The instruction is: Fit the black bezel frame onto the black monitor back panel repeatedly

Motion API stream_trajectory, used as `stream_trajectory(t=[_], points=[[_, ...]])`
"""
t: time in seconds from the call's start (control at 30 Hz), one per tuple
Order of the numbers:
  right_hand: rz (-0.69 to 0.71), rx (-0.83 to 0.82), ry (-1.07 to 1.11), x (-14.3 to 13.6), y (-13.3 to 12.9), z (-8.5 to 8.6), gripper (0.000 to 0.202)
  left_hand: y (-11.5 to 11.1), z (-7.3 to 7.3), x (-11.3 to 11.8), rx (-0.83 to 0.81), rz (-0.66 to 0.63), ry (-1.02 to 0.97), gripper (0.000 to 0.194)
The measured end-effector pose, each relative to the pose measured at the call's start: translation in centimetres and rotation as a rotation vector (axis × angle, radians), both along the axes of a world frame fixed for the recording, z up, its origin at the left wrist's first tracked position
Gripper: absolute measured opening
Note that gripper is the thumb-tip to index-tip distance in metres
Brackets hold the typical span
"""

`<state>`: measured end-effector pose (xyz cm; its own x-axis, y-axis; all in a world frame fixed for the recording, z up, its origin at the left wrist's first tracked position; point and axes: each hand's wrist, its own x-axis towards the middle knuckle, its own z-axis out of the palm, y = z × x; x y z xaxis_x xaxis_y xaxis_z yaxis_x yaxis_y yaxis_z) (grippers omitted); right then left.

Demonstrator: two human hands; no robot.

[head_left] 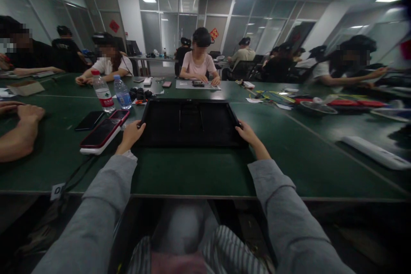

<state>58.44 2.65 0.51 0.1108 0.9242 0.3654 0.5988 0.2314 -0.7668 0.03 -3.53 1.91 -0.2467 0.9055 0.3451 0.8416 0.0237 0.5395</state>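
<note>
A black rectangular tray-like panel with a raised rim lies in front of me on the green table. Two thin bars run across its inner face near the middle; its exact kind I cannot tell. My left hand grips the left edge, with the thumb over the rim. On the opposite side, my right hand holds the right edge the same way. The fingers underneath are partly hidden. Just left of my left hand is a red-cased phone on a white block.
Two bottles, one red-capped and one blue-capped, stand behind the phones. A dark phone lies nearby. A white power strip is at right. Another person's hand rests at far left; a person in pink sits opposite.
</note>
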Motion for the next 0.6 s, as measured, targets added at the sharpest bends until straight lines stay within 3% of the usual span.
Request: stream_trajectory(t=[0.27, 0.5, 0.6], points=[[-0.05, 0.035, -0.097, -0.2, 0.0, 0.1, 0.054, 0.2, 0.3, 0.4, 0.01, 0.024, 0.029, 0.052], [-0.082, -0.052, -0.075, 0.0, 0.5, -1.2, 0.057, 0.3, 0.5, 0.6, -0.015, -0.004, -0.06, 0.053], [-0.046, 0.023, -0.107, 0.3, 0.8, -1.8, 0.051, 0.4, 0.6, 0.8, -0.018, -0.009, -0.128, 0.05]])
